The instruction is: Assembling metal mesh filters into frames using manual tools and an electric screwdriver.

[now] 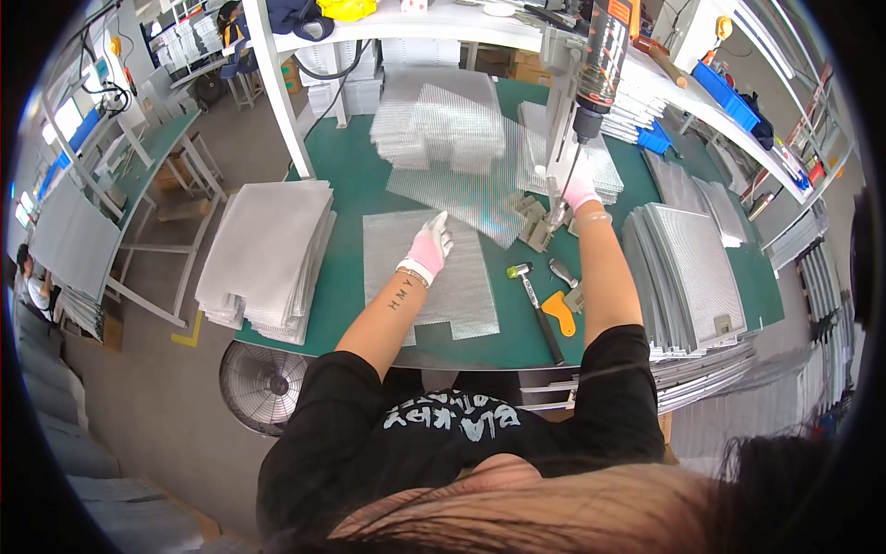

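Note:
My left hand [431,247], in a white and pink glove, lies with its fingers stretched out on a grey metal mesh sheet [392,295] with a notched near edge. Beyond it, a second mesh sheet [448,192] lies askew, one corner reaching the grey metal blocks [533,226] under an upright power drill [602,69] on a stand. My right hand [581,187], also gloved, is just behind the drill bit; its fingers are mostly hidden. Nearer me are a hammer [535,303], an orange scraper [559,310] and a grey-handled tool [561,271].
Mesh sheet stacks stand at the left [263,245], back [434,111] and right [688,268] of the green table [337,254]. A white shelf [443,32] spans the back, its post [281,102] at the left. A floor fan [266,388] sits below the table's left end.

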Demonstrator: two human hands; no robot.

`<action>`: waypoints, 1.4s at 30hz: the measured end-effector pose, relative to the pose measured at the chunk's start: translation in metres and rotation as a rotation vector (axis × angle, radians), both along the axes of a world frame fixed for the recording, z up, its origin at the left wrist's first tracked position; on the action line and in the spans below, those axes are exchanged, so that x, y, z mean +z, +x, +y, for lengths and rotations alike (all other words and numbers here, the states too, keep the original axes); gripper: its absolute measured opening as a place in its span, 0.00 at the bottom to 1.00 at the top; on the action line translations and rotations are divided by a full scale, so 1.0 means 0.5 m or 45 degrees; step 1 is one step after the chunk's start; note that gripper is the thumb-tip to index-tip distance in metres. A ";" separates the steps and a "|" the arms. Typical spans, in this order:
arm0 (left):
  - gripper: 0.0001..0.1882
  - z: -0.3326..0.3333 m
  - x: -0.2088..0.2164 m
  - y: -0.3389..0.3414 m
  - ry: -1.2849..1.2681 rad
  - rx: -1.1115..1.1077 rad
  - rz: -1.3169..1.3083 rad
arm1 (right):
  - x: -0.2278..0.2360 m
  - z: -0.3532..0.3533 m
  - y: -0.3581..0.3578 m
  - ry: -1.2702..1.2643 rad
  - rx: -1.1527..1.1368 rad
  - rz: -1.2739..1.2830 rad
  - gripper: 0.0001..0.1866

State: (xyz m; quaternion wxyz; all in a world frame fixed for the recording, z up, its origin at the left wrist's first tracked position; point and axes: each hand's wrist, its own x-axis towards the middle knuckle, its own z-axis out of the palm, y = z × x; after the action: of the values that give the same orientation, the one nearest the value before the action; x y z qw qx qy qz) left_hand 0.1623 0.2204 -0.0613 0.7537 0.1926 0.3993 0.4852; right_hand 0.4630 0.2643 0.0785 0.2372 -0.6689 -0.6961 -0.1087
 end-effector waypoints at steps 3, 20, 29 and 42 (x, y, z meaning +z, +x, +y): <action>0.33 -0.011 0.005 0.014 0.131 -0.032 -0.264 | 0.027 0.012 0.025 -0.203 -0.095 -0.171 0.39; 0.25 -0.241 0.190 -0.107 0.811 0.411 0.416 | 0.060 -0.249 -0.072 -0.390 0.588 1.084 0.14; 0.44 -0.382 0.097 -0.249 0.642 0.337 1.354 | -0.140 -0.490 -0.251 -0.612 0.296 0.957 0.51; 0.46 -0.355 0.030 -0.250 0.846 -0.118 2.300 | -0.222 -0.493 -0.272 -0.753 0.076 0.597 0.51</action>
State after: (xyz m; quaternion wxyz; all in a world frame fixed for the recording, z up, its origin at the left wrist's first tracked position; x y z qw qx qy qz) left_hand 0.0371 0.0429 -0.0461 0.0875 0.7125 0.6631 0.2119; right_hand 0.3268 0.0176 -0.0325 0.1899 -0.6946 -0.6434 0.2600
